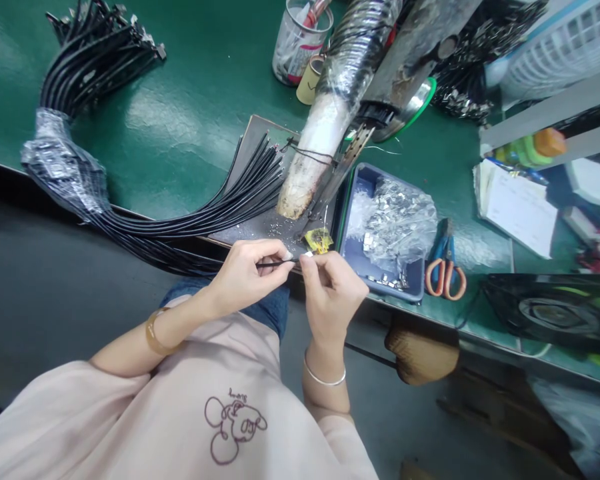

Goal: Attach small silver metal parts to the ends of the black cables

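My left hand pinches the end of a thin black cable in front of the bench edge. My right hand meets it from the right and holds a small silver metal piece at the cable's tip. The cable comes from a fanned bundle of black cables that lies across a dark plate and runs left into a plastic-wrapped bunch. A blue tray with a bag of small metal parts stands just right of my hands. A small yellow object lies beside it.
A wrapped machine arm slants down over the plate. Orange-handled scissors lie right of the tray. A clear cup, a second bundle of black cables, papers, a white basket and a black fan are on the green bench.
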A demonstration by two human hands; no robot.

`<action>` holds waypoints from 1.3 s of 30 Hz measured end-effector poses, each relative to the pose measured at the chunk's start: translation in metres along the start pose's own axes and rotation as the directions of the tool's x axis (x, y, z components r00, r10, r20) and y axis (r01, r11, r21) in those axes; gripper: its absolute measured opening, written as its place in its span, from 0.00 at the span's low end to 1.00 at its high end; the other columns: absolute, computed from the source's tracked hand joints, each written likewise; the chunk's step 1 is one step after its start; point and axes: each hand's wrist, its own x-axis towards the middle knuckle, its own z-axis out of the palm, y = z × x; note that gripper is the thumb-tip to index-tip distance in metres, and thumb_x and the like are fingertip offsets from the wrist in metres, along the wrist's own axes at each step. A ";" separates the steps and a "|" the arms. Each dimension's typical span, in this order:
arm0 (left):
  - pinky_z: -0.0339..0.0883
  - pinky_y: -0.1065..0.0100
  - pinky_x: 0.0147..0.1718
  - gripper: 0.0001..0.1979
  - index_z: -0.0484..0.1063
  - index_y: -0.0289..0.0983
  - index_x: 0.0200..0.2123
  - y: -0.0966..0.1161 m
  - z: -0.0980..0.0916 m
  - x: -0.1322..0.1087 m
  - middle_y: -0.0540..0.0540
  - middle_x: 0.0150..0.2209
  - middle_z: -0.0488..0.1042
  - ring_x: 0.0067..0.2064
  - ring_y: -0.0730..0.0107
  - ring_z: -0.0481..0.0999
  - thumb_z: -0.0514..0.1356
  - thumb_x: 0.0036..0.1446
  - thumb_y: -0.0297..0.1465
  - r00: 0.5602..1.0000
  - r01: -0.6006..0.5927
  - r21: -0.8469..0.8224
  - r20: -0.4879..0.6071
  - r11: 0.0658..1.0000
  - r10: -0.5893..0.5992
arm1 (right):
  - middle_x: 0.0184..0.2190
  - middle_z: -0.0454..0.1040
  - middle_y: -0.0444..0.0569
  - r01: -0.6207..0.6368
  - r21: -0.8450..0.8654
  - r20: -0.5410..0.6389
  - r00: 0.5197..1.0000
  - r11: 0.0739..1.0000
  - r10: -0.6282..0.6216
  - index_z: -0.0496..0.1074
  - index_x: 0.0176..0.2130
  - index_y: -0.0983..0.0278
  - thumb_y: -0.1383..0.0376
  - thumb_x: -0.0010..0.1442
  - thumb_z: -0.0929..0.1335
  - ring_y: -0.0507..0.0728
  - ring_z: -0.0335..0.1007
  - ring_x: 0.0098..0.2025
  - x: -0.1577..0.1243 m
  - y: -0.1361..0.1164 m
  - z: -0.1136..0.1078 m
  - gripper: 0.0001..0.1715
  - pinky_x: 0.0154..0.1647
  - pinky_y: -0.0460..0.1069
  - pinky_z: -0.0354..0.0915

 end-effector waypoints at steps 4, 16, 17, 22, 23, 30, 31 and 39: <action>0.60 0.76 0.23 0.07 0.73 0.34 0.27 0.000 -0.005 0.000 0.52 0.23 0.69 0.23 0.78 0.64 0.60 0.59 0.26 0.997 -0.055 0.019 0.051 0.998 0.054 | 0.27 0.73 0.40 -0.099 0.138 0.035 0.995 0.986 0.095 0.74 0.35 0.62 0.61 0.66 0.69 0.46 0.55 0.20 0.003 0.002 -0.006 0.08 0.22 0.44 0.55; 0.64 0.73 0.25 0.08 0.81 0.32 0.35 0.000 -0.003 0.001 0.48 0.25 0.76 0.25 0.76 0.68 0.63 0.58 0.30 0.995 0.096 -0.158 0.016 0.983 -0.095 | 0.19 0.66 0.34 -0.059 0.371 -0.225 0.962 0.927 0.152 0.72 0.41 0.60 0.62 0.63 0.70 0.46 0.57 0.16 0.004 -0.002 -0.012 0.05 0.17 0.42 0.51; 0.65 0.73 0.25 0.09 0.81 0.31 0.34 0.000 -0.004 0.002 0.47 0.25 0.76 0.25 0.76 0.68 0.65 0.56 0.32 0.986 0.169 -0.237 0.034 0.957 -0.166 | 0.20 0.69 0.34 -0.057 0.413 -0.238 0.957 0.909 0.168 0.71 0.44 0.60 0.63 0.64 0.69 0.45 0.58 0.15 0.003 -0.001 -0.012 0.07 0.16 0.41 0.51; 0.63 0.73 0.26 0.09 0.81 0.32 0.31 0.002 -0.005 0.011 0.48 0.24 0.75 0.26 0.76 0.68 0.68 0.50 0.34 0.954 0.294 -0.401 0.068 0.867 -0.292 | 0.31 0.81 0.42 -0.055 0.245 -0.239 0.964 0.968 0.116 0.72 0.41 0.61 0.67 0.66 0.69 0.50 0.76 0.23 -0.003 0.001 -0.007 0.02 0.24 0.45 0.72; 0.63 0.73 0.26 0.09 0.81 0.32 0.30 0.002 -0.005 0.012 0.49 0.24 0.74 0.25 0.76 0.67 0.68 0.50 0.33 0.953 0.300 -0.404 0.075 0.864 -0.295 | 0.32 0.81 0.43 -0.009 0.183 -0.236 0.970 0.983 0.052 0.72 0.39 0.61 0.68 0.64 0.71 0.52 0.80 0.29 -0.004 0.002 -0.005 0.03 0.29 0.47 0.76; 0.58 0.74 0.23 0.07 0.77 0.33 0.27 0.004 -0.005 0.017 0.53 0.20 0.67 0.22 0.79 0.61 0.67 0.51 0.32 0.954 0.297 -0.373 0.076 0.879 -0.290 | 0.39 0.84 0.45 0.286 -0.129 -0.167 0.938 0.950 -0.305 0.71 0.37 0.59 0.74 0.60 0.72 0.55 0.83 0.39 -0.003 0.003 0.007 0.10 0.40 0.49 0.79; 0.58 0.74 0.23 0.07 0.77 0.33 0.27 0.004 -0.005 0.017 0.53 0.20 0.67 0.22 0.79 0.61 0.67 0.51 0.32 0.954 0.297 -0.369 0.073 0.881 -0.291 | 0.39 0.84 0.46 0.286 -0.138 -0.166 0.937 0.948 -0.307 0.71 0.37 0.58 0.74 0.60 0.71 0.55 0.83 0.39 -0.003 0.003 0.008 0.10 0.40 0.49 0.79; 0.62 0.74 0.26 0.08 0.77 0.32 0.27 0.005 -0.007 0.020 0.50 0.24 0.72 0.25 0.78 0.66 0.67 0.51 0.32 0.953 0.300 -0.364 0.084 0.882 -0.290 | 0.39 0.84 0.46 0.267 -0.104 -0.142 0.949 0.958 -0.280 0.69 0.36 0.59 0.74 0.60 0.71 0.55 0.83 0.40 0.001 0.005 0.007 0.11 0.41 0.50 0.79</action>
